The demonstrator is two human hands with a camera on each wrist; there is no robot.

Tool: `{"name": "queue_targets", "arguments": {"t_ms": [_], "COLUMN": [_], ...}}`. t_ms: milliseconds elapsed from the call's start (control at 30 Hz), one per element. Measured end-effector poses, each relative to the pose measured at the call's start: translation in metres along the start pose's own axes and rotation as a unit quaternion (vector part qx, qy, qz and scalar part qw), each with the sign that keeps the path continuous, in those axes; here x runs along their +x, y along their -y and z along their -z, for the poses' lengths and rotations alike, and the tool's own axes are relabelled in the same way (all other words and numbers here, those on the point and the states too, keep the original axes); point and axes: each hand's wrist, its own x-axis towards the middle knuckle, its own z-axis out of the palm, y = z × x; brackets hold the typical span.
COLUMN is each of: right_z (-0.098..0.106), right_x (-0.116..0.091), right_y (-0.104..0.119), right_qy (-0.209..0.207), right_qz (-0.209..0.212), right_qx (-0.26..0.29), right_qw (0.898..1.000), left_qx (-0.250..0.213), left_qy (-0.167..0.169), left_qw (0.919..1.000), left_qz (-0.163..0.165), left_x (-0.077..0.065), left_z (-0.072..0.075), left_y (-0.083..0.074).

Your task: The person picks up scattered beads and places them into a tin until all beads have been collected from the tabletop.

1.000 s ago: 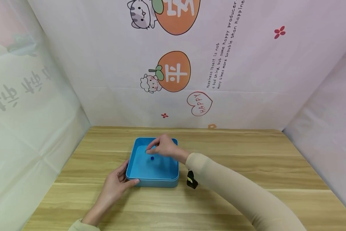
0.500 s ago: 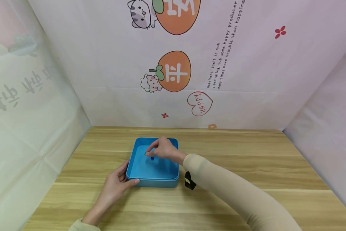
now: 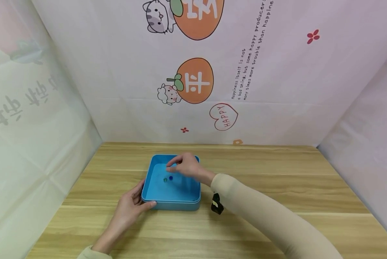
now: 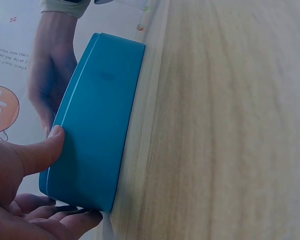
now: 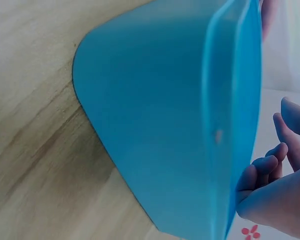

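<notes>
A square blue plastic box (image 3: 177, 205) without a lid stands on the wooden table. On its floor lie a small dark blue marble (image 3: 171, 177) and a greenish glassy marble (image 3: 165, 180), side by side. My left hand (image 3: 128, 207) grips the box's near left corner, thumb on the front wall and fingers round the side; the left wrist view shows that thumb at the rim of the box (image 4: 95, 120). Over the inside of the box hovers my right hand (image 3: 189, 166). In the right wrist view, this hand (image 5: 282, 185) has thumb and index finger apart with nothing between them.
The wooden table (image 3: 261, 216) extends on both sides of the box. White printed cloth (image 3: 132, 118) hangs behind it, with further cloth at left and right. A black wrist-worn device (image 3: 217, 204) hangs under the right sleeve.
The right hand dipped slightly into the box, let go of the greenish marble, and has risen back a little to the right. The left hand and box have stayed still.
</notes>
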Motion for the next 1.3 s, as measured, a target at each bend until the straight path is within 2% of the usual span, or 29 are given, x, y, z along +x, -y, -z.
{"name": "queue_targets", "arguments": {"t_ms": [233, 633, 767, 967, 1100, 1300], "right_z": [0.021, 0.064, 0.074, 0.086, 0.094, 0.105], "right_x": [-0.021, -0.066, -0.081, -0.096, -0.108, -0.121], "right_y": [-0.005, -0.039, -0.056, -0.084, -0.093, -0.102], "right_qy": [-0.006, -0.06, -0.08, -0.107, -0.105, -0.107], "right_qz": [0.042, 0.031, 0.03, 0.057, 0.06, 0.043], "right_qx": [0.044, 0.058, 0.037, 0.025, 0.036, 0.05], "right_qw": [0.998, 0.996, 0.996, 0.992, 0.992, 0.992], "left_qx": [-0.004, 0.006, 0.012, 0.007, 0.007, 0.002], "left_qy": [-0.005, -0.008, -0.008, -0.008, -0.008, -0.007], "left_qw": [0.9999, 0.9999, 0.9998, 0.9998, 0.9998, 0.9999], "left_qz": [0.009, 0.01, 0.012, 0.018, 0.019, 0.014], "left_x": [-0.001, 0.0, 0.001, 0.001, 0.001, 0.0], "left_z": [0.0, -0.001, -0.002, -0.004, -0.003, -0.002], "left_y": [-0.001, -0.001, 0.0, 0.001, 0.002, 0.002]}}
